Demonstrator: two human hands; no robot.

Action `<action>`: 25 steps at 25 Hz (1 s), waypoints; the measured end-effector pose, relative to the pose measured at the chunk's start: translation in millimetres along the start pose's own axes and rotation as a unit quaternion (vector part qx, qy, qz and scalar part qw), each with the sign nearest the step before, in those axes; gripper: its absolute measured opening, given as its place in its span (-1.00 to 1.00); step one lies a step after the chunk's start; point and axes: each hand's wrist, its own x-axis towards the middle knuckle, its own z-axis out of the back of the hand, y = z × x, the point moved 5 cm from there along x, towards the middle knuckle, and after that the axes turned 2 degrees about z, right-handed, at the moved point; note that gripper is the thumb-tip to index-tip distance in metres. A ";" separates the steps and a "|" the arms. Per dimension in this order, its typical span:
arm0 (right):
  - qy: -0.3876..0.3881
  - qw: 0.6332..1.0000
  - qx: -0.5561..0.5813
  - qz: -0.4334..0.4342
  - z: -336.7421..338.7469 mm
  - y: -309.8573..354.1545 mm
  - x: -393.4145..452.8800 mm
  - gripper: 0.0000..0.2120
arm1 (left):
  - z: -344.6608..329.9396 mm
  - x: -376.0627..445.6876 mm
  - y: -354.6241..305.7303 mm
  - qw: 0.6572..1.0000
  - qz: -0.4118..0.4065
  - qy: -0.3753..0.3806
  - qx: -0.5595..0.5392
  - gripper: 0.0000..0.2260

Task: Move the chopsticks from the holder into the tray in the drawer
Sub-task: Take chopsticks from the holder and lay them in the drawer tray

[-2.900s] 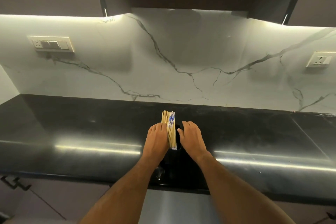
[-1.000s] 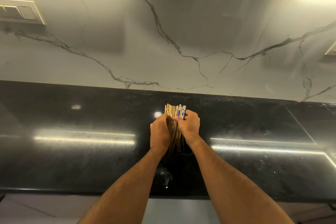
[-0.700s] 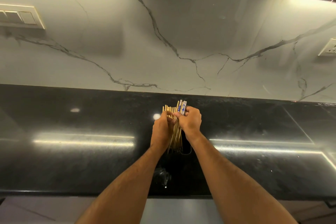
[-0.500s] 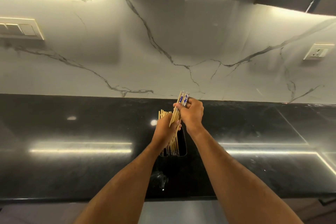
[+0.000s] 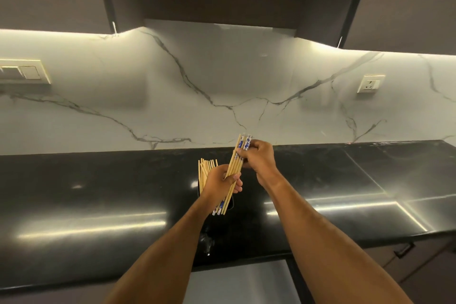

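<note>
I'm looking down at a black counter (image 5: 98, 195) under a marble backsplash (image 5: 222, 76), both arms stretched out ahead of me. My right hand (image 5: 259, 158) is closed around the upper end of a small bunch of chopsticks (image 5: 234, 168), pinched near the blue-and-white patterned tips that poke out above the knuckles. That bunch slants down and to the left, crossing my left hand (image 5: 219, 185), whose fingers (image 5: 234, 177) curl over the sticks partway down, so both hands have hold of it. Its lower ends hang just in front of the dark holder (image 5: 230, 201), a few showing blue pattern there too. More sticks (image 5: 206, 168) fan up behind my left hand; whether that hand grips them as well or they simply stand in the holder, I cannot tell. The holder sits on the counter near the front edge, mostly hidden by my left wrist. A switch plate (image 5: 24, 73) is on the wall at left, a socket (image 5: 370, 84) at right.
</note>
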 end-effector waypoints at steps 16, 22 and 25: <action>-0.011 0.998 -0.006 -0.058 17.9 -17.4 -27.7 -0.97 | -1.5 -53.5 39.9 0.996 0.052 0.065 0.038 -0.85; -0.122 0.989 0.079 -0.028 41.9 3.1 -15.7 -0.93 | -4.2 -57.2 56.9 0.992 0.083 0.077 0.061 -0.86; -0.196 0.970 0.109 0.093 62.2 41.0 -6.5 -0.93 | 2.4 -56.6 70.8 0.990 0.108 0.057 0.066 -0.89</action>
